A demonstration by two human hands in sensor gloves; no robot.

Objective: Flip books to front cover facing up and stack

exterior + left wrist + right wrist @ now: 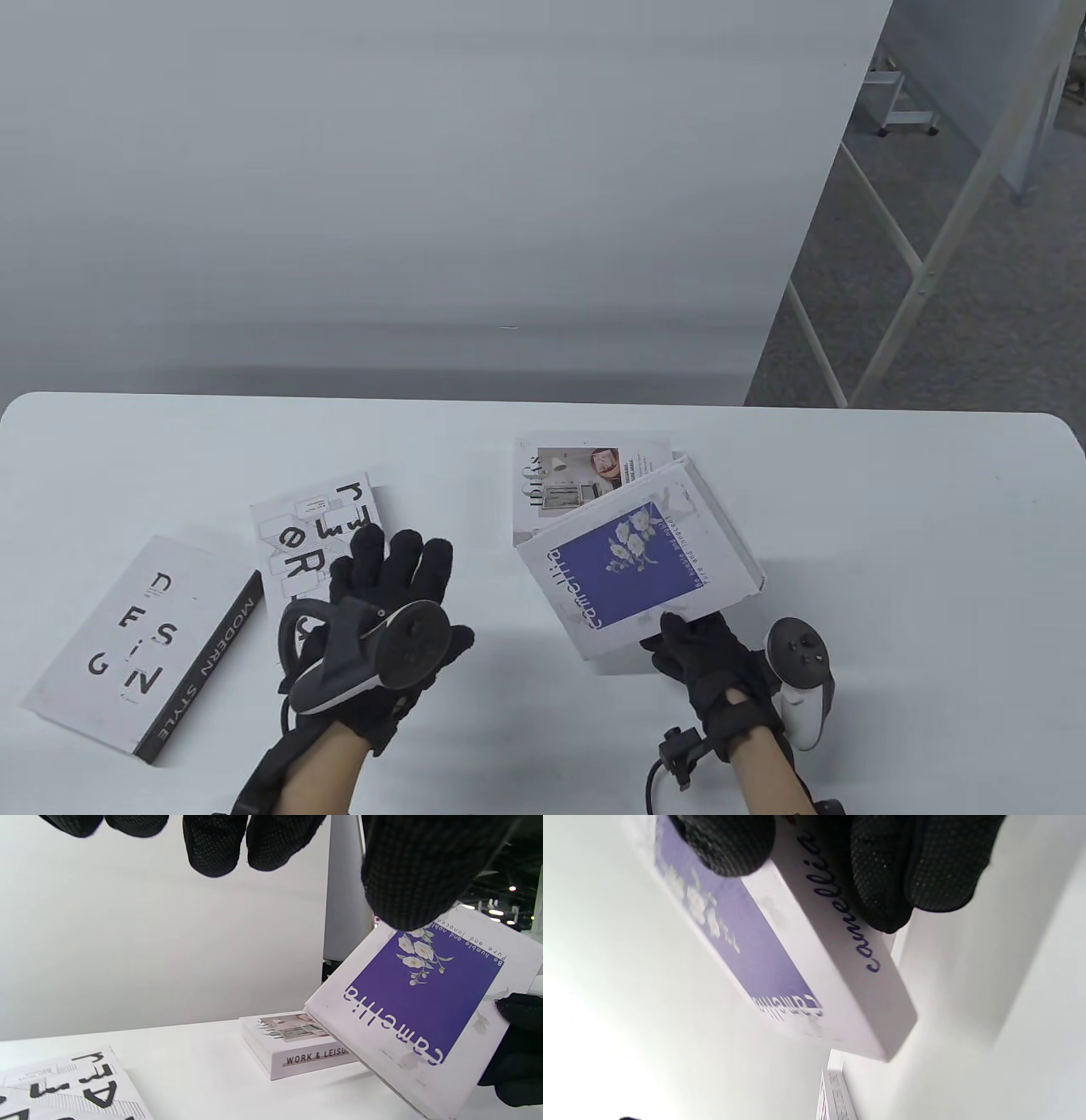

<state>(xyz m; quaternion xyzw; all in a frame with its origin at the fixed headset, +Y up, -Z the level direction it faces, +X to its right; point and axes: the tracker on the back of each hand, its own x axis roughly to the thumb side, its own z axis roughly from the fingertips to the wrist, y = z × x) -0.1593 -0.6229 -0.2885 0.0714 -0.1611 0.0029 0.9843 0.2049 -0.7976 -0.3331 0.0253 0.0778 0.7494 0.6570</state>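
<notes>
Above the table [891, 509], right hand [708, 671] grips camellia book [632, 560] — tilted.

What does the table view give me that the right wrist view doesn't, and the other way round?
Table view only: the left hand spread above the black-lettered book, and the Modern Style book at far left.

Right wrist view only: the camellia book's spine with its script title, gripped by the right hand's fingers.

Both: the right hand holding the camellia book tilted, blue cover up, near the Work & Leisure book.
</notes>
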